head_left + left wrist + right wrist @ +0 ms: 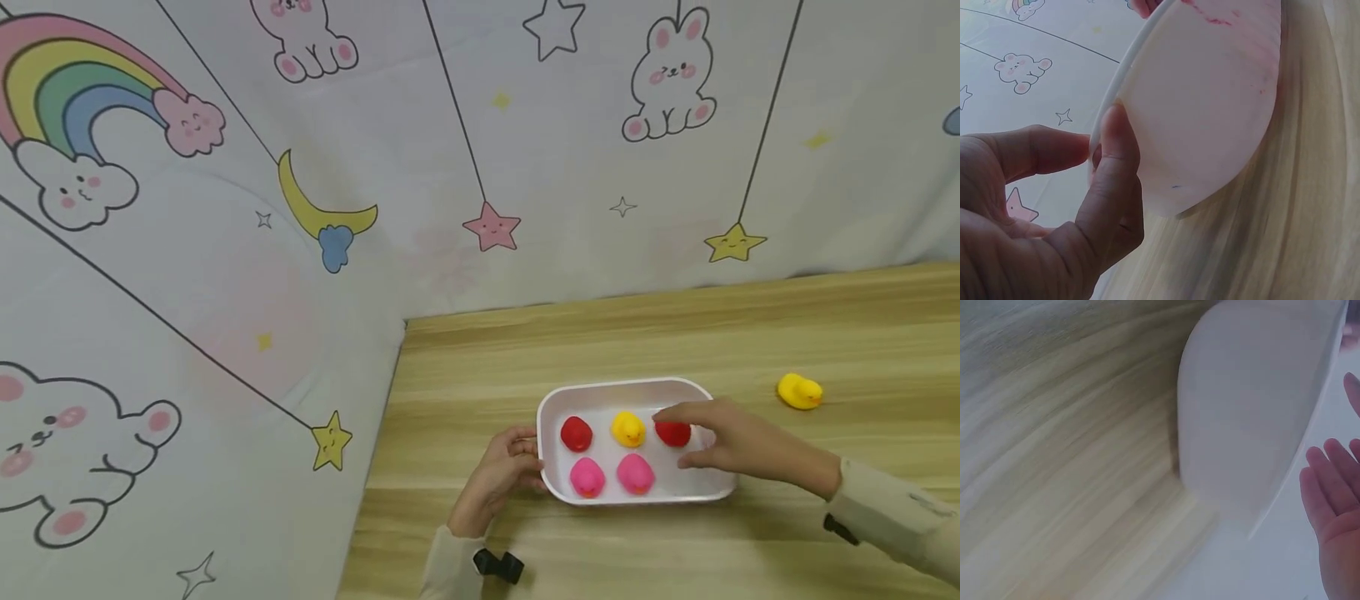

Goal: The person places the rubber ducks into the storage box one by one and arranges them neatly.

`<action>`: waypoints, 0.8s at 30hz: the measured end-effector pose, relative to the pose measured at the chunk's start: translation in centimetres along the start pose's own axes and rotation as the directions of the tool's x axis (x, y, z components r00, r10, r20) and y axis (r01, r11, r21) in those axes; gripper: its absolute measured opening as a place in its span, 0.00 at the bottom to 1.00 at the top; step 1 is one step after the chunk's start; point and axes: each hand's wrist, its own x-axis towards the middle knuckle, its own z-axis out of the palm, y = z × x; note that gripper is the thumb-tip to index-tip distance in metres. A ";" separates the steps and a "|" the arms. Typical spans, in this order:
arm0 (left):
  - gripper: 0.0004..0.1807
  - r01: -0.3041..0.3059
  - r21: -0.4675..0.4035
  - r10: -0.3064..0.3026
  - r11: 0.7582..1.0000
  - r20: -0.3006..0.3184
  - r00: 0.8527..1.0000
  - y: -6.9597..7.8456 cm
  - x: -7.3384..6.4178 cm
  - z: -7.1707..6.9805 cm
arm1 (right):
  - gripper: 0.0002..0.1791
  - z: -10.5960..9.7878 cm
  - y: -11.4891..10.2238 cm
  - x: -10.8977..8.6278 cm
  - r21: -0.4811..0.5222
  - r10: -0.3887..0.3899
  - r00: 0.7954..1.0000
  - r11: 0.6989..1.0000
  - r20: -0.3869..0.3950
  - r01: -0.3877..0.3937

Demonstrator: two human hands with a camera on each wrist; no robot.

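Note:
A white tray (558, 492) rests on the wooden tabletop with small rubber ducks inside. My left hand (502, 468) pinches its left rim; in the left wrist view, the left hand (1079, 200) has thumb and finger on either side of that rim. Over the tray's right end reaches my right hand (738, 442), thumb and fingers apart around a red duck (672, 433), partly covered by the fingers. The right wrist view has the right hand (1338, 506) with straight fingers beside the rim. Another red duck (576, 434), a yellow duck (628, 429) and two pink ducks (587, 477) sit left of it.
One more yellow duck (799, 392) stands outside the tray, to its right on the wooden table (465, 367). Behind and to the left, a pale cloth (570, 167) printed with rabbits, stars and a rainbow meets the table's edge.

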 end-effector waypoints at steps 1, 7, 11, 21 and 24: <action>0.29 -0.001 0.000 0.001 1.000 0.003 1.000 0.0 0.0 0.0 | 0.31 -0.3 0.2 -0.3 -0.002 0.038 0.999 0.999 -0.020 -0.038; 0.29 -0.003 -0.005 0.003 1.000 0.007 1.000 0.0 0.1 0.0 | 0.33 -2.1 2.2 -2.3 -0.073 0.143 0.973 0.985 -0.178 -0.158; 0.29 -0.005 -0.003 0.005 1.000 0.011 1.000 -0.1 0.1 -0.1 | 0.33 -3.0 4.4 -4.0 -0.112 0.152 0.953 0.976 -0.263 -0.186; 0.29 -0.004 0.006 0.004 1.000 0.013 1.000 -0.1 0.1 0.0 | 0.35 -5.2 8.7 -8.5 -0.104 0.380 0.889 0.903 -0.256 -0.416; 0.29 -0.008 0.009 0.008 1.000 0.009 1.000 -0.2 -0.1 -0.1 | 0.40 -5.8 9.6 -9.2 -0.084 0.452 0.867 0.875 -0.209 -0.476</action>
